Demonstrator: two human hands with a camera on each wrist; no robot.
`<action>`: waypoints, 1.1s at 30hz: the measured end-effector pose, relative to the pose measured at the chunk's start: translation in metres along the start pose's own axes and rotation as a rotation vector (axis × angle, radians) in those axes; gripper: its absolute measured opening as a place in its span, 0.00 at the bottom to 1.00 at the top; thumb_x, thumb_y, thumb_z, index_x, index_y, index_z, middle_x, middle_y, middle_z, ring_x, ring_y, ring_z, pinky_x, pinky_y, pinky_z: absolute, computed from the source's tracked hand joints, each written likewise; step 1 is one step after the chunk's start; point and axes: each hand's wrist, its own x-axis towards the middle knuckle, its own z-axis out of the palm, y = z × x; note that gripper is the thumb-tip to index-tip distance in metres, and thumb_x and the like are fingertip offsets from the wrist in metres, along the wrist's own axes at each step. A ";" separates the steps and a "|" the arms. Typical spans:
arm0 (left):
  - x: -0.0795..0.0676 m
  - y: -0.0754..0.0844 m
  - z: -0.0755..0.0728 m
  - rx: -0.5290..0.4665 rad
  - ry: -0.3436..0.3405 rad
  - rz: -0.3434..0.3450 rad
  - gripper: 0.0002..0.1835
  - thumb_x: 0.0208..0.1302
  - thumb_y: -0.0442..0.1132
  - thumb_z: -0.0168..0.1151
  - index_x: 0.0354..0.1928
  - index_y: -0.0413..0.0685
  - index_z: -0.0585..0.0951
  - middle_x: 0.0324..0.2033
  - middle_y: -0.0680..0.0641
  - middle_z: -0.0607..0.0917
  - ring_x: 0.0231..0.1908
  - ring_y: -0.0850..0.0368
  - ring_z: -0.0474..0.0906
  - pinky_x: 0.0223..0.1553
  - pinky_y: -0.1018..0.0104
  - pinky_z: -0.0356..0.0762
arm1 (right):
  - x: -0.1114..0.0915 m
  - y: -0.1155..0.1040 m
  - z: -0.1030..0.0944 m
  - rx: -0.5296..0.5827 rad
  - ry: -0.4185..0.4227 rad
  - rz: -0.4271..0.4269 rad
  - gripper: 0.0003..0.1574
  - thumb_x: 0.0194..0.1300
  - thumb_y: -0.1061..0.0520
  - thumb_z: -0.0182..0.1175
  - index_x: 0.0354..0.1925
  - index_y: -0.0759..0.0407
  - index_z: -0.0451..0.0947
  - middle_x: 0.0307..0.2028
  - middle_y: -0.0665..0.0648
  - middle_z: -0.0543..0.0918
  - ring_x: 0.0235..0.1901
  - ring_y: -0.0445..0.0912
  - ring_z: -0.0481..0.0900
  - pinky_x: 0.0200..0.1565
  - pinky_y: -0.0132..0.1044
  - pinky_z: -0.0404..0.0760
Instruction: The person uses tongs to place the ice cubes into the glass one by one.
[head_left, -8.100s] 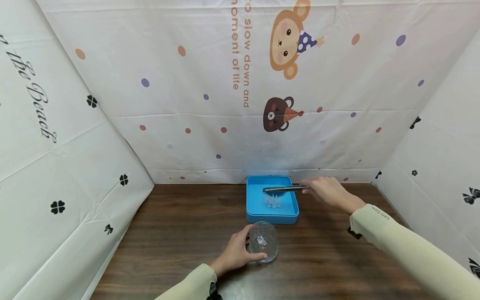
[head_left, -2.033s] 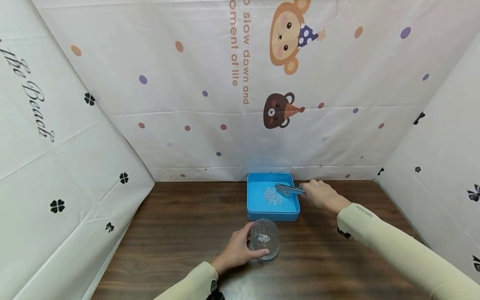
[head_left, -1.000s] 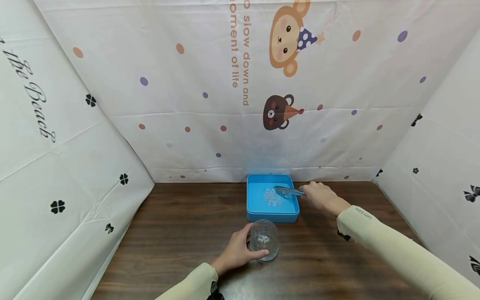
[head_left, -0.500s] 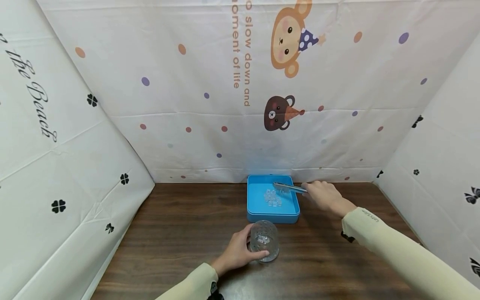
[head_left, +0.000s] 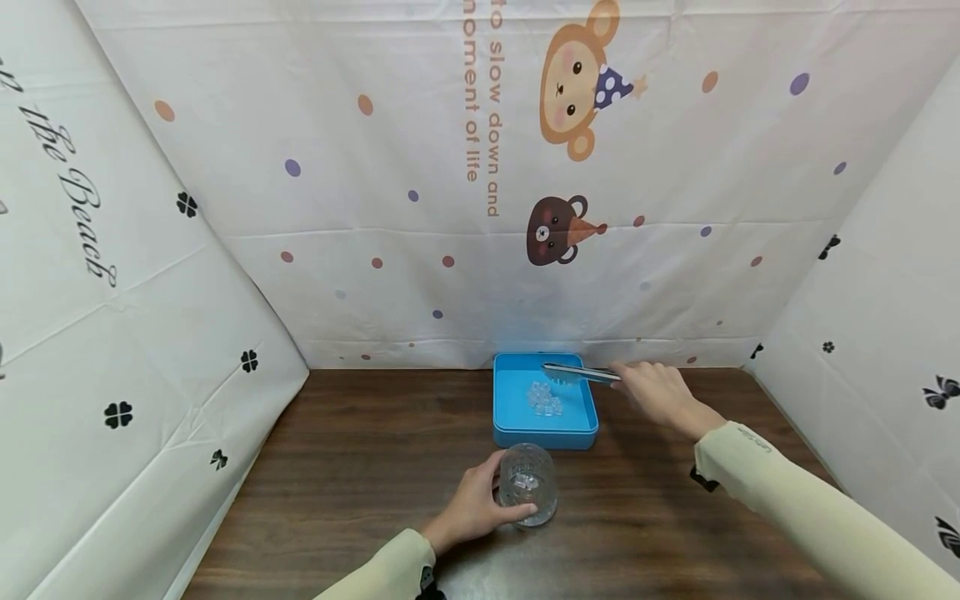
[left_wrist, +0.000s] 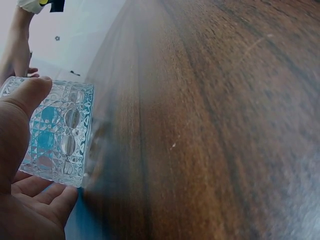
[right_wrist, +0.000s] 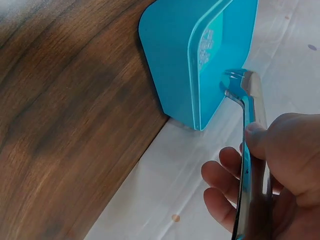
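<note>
My left hand [head_left: 474, 502] grips a clear cut-glass tumbler [head_left: 528, 492] standing on the wooden table, thumb on the near side. Some clear pieces show in the bottom of the glass. In the left wrist view the patterned wall of the tumbler [left_wrist: 62, 132] shows between thumb and fingers. Metal tongs [head_left: 581, 372] are in my right hand [head_left: 652, 392], their tips over the back right part of a blue tray [head_left: 546, 439]. Clear ice-like cubes [head_left: 544, 400] lie piled in the tray, left of the tips. I cannot tell whether the tongs [right_wrist: 257, 100] hold a cube.
The wooden table [head_left: 375, 450] ends at a white printed cloth [head_left: 420, 283] hanging behind the tray. More white cloth [head_left: 150, 400] rises along the left side and the right side. The tumbler stands just in front of the tray.
Over the last second or two, the tongs have risen slightly from beside the cubes, and my right hand has shifted a little to the right. My left hand stays on the tumbler.
</note>
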 end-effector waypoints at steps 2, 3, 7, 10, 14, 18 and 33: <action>0.000 0.000 0.000 -0.001 -0.002 0.002 0.43 0.58 0.57 0.78 0.70 0.48 0.71 0.58 0.48 0.82 0.57 0.55 0.81 0.56 0.58 0.82 | -0.001 0.001 0.000 0.005 0.006 -0.003 0.08 0.74 0.57 0.63 0.46 0.60 0.78 0.17 0.47 0.68 0.12 0.42 0.60 0.14 0.33 0.55; 0.000 0.000 0.000 -0.001 -0.001 0.003 0.43 0.58 0.57 0.78 0.70 0.48 0.71 0.58 0.48 0.82 0.57 0.55 0.81 0.56 0.58 0.82 | -0.001 0.001 0.000 0.006 0.013 -0.010 0.08 0.74 0.57 0.63 0.46 0.60 0.78 0.16 0.47 0.67 0.12 0.42 0.60 0.14 0.33 0.54; 0.000 -0.001 0.000 -0.003 0.000 0.004 0.43 0.58 0.56 0.78 0.70 0.48 0.71 0.58 0.48 0.82 0.57 0.55 0.81 0.56 0.59 0.83 | -0.002 0.001 -0.001 0.025 0.024 -0.023 0.08 0.74 0.57 0.62 0.47 0.60 0.77 0.16 0.46 0.66 0.12 0.42 0.59 0.14 0.33 0.53; 0.000 -0.002 0.000 0.000 -0.004 -0.001 0.43 0.58 0.56 0.78 0.70 0.49 0.70 0.58 0.49 0.82 0.57 0.55 0.81 0.56 0.58 0.83 | -0.003 0.000 -0.003 0.049 0.023 -0.029 0.07 0.74 0.57 0.63 0.47 0.58 0.77 0.16 0.46 0.67 0.13 0.42 0.60 0.14 0.33 0.54; 0.001 -0.001 0.000 0.002 -0.008 -0.008 0.43 0.58 0.57 0.77 0.71 0.49 0.70 0.58 0.50 0.81 0.58 0.56 0.80 0.56 0.58 0.82 | -0.005 -0.001 -0.008 0.082 0.024 -0.041 0.08 0.74 0.57 0.63 0.49 0.57 0.78 0.18 0.45 0.68 0.14 0.41 0.62 0.15 0.33 0.57; 0.001 0.000 0.000 0.000 -0.007 0.005 0.43 0.58 0.57 0.77 0.71 0.49 0.70 0.58 0.49 0.82 0.57 0.56 0.81 0.56 0.59 0.82 | -0.007 -0.003 -0.015 0.115 0.026 -0.058 0.08 0.74 0.58 0.62 0.50 0.56 0.79 0.17 0.44 0.67 0.13 0.39 0.61 0.15 0.32 0.56; 0.002 -0.001 0.000 -0.017 -0.015 0.000 0.42 0.58 0.57 0.77 0.71 0.50 0.71 0.58 0.50 0.82 0.57 0.56 0.81 0.56 0.60 0.82 | -0.026 -0.021 -0.031 0.172 0.081 -0.118 0.09 0.73 0.58 0.64 0.50 0.49 0.81 0.23 0.39 0.74 0.15 0.34 0.60 0.16 0.31 0.57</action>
